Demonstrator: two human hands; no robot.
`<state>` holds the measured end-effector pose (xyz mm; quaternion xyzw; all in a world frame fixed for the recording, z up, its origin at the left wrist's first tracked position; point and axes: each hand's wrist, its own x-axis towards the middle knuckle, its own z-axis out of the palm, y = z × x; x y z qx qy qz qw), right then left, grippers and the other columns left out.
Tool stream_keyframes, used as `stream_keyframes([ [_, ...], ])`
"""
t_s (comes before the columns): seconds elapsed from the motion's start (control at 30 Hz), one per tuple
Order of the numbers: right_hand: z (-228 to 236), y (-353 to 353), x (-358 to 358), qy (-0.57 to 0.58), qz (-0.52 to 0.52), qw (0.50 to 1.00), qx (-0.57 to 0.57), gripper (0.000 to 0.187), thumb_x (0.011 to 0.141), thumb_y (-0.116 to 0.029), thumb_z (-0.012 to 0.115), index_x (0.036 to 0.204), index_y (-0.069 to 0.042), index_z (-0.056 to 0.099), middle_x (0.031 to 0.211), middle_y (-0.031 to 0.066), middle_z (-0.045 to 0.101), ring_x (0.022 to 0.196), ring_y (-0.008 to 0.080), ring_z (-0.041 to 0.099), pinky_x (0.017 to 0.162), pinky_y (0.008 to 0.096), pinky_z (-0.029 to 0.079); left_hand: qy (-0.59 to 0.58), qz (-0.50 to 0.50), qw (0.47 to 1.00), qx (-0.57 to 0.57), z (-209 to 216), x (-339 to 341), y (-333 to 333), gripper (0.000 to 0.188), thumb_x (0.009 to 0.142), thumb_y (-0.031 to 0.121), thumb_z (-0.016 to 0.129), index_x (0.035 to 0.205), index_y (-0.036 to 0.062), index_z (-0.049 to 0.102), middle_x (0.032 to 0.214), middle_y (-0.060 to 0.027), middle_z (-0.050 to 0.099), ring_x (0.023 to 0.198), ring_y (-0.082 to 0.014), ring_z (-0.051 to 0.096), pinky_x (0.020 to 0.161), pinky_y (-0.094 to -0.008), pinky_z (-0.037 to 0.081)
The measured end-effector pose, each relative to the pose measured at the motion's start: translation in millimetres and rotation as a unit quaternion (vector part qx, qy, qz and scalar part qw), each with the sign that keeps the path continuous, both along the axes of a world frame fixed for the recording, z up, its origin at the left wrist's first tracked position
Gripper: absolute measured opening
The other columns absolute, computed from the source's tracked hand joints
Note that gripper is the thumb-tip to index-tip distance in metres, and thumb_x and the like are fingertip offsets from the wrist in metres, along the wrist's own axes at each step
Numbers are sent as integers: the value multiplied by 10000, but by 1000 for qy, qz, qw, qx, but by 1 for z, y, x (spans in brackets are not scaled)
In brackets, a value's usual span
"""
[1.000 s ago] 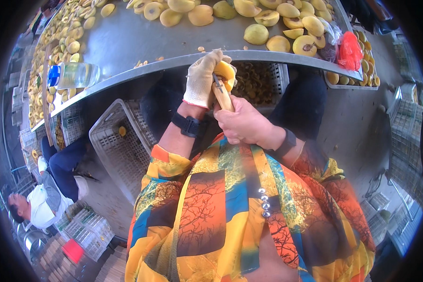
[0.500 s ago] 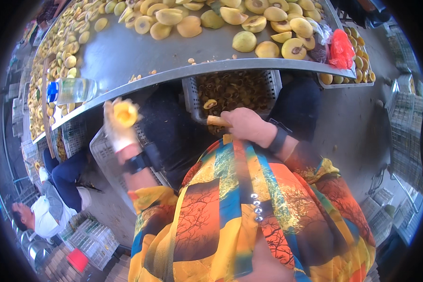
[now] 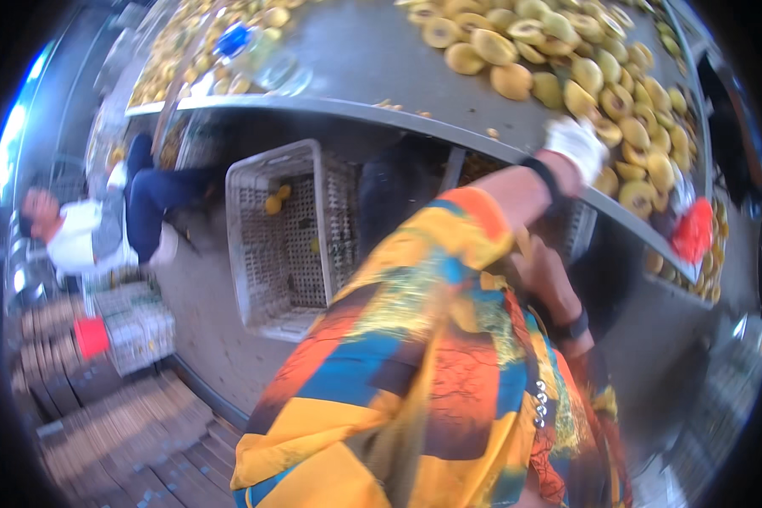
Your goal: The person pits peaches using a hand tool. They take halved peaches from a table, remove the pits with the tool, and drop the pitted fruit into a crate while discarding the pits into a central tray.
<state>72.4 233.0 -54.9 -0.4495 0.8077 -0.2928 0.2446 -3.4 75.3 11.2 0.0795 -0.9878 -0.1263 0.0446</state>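
My left hand (image 3: 577, 152), in a white glove, reaches over the table edge to the pile of yellow peach halves (image 3: 586, 76). Motion smears its fingers, and whether a fruit is in them does not show. Below my left forearm, my right hand (image 3: 546, 275) is closed round a short wooden handle (image 3: 525, 244); the tool's other end is hidden. A pale plastic crate (image 3: 239, 254) stands on the floor to the left, a few yellow pieces (image 3: 274, 203) inside it.
The metal table (image 3: 364, 46) carries more fruit at its far left and a blue-capped bottle (image 3: 267, 63). A red plastic bag (image 3: 692, 233) lies at its right corner. Another person (image 3: 85, 233) sits at the left, near stacked crates (image 3: 135, 326). A second crate (image 3: 582, 230) is partly hidden under the table.
My view has swung left. My left hand has gone from the left side, where it held a peach half, across to the pile at the right. My right hand keeps the wooden handle.
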Motion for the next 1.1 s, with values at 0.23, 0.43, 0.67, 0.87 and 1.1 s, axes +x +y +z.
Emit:
stream_keyframes([
  [0.23, -17, 32, -2, 7, 39, 999, -6, 293, 784, -203, 619, 882, 34, 476, 700, 291, 565, 698, 457, 554, 582, 489, 447, -132, 54, 988, 51, -36, -42, 8, 377, 721, 159, 654, 1095, 203, 628, 1210, -132, 510, 1087, -320, 512, 826, -381, 489],
  [0.43, 57, 2, 3, -34, -148, 988, 13, 257, 780, -198, 638, 859, 7, 504, 701, 282, 563, 717, 456, 554, 570, 466, 448, 132, 102, 763, 624, 6, 38, -59, 325, 774, 185, 567, 1053, 20, 590, 886, -74, 640, 698, -184, 624, 593, -275, 517],
  [0.67, 79, -22, -8, -13, -184, 977, -110, 273, 787, -225, 634, 861, -2, 497, 667, 246, 561, 648, 433, 558, 548, 455, 453, 112, 175, 474, 856, 21, 108, -55, 523, 903, 557, 342, 1115, 103, 492, 957, -162, 612, 757, -276, 617, 515, -286, 450],
  [0.87, 79, -40, 1, -13, -159, 982, -96, 262, 816, -206, 596, 813, 8, 444, 618, 250, 558, 614, 435, 557, 553, 488, 438, 157, 182, 486, 840, 16, 110, -26, 498, 903, 512, 409, 1140, 77, 461, 986, -157, 593, 840, -293, 600, 743, -367, 503],
  [1.1, 85, -41, 7, -78, -211, 972, -72, 239, 826, -165, 566, 838, 27, 423, 673, 272, 563, 675, 455, 555, 593, 501, 434, 205, 177, 551, 789, 17, 107, 0, 501, 926, 485, 386, 1191, 62, 432, 1016, -141, 561, 856, -265, 587, 776, -362, 500],
])
